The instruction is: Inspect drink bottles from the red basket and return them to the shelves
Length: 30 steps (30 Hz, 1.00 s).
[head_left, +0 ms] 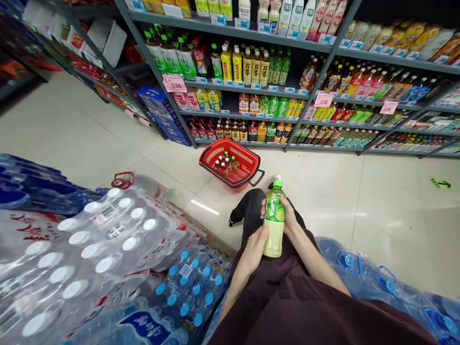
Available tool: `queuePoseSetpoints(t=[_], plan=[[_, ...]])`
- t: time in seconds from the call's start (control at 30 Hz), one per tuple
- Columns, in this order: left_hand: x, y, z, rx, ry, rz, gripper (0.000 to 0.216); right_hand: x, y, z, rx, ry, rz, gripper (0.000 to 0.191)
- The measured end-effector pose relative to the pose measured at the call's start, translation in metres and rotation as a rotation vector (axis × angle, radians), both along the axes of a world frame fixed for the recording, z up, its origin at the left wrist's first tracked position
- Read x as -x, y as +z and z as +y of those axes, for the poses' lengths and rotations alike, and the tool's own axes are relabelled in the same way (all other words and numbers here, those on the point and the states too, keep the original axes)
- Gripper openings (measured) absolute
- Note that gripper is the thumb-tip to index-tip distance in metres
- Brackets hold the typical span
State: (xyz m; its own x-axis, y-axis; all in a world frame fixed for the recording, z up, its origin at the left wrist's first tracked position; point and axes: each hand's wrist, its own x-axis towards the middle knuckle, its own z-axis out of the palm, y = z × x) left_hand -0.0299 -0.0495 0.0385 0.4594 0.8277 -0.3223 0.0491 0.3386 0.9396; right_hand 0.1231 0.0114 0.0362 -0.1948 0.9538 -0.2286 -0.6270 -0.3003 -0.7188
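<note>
Grey metal shelving (326,68) carries tiers of colourful bottled drinks, with rectangular pink price cards (324,99) along its edges. A printed blue carton stack (163,115) stands on the glossy pale tiled floor (323,191), by its left end. Nearer are shrink-wrapped packs of white-capped bottles (118,225), a clear blue-capped bottle pack (196,282) and large blue-handled plastic jugs (381,282).

Pink price cards (174,83) read 3.80 and 3.98, shelved bottles (247,69) 双萃.
</note>
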Motion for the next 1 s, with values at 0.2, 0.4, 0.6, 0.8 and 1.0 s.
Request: queuePoseSetpoints(t=[0.2,0.4,0.6,0.8,1.0], plan=[[0.007,0.001,0.004,-0.046,0.051,0.167,0.065,-0.001,-0.011,0.003,-0.027,0.028,0.041,0.066],[0.009,-0.001,0.005,-0.069,0.030,0.182,0.059,-0.003,-0.016,0.006,-0.088,0.055,0.050,0.071],[0.006,-0.004,0.005,-0.061,0.029,0.168,0.055,-0.004,-0.014,0.004,-0.077,0.054,0.052,0.068],[0.007,-0.009,0.007,-0.040,0.105,0.209,0.055,0.002,-0.014,0.005,-0.014,-0.057,0.033,0.062],[0.008,0.004,0.009,-0.125,0.131,0.524,0.039,0.006,-0.017,0.009,0.008,-0.134,-0.057,0.059]])
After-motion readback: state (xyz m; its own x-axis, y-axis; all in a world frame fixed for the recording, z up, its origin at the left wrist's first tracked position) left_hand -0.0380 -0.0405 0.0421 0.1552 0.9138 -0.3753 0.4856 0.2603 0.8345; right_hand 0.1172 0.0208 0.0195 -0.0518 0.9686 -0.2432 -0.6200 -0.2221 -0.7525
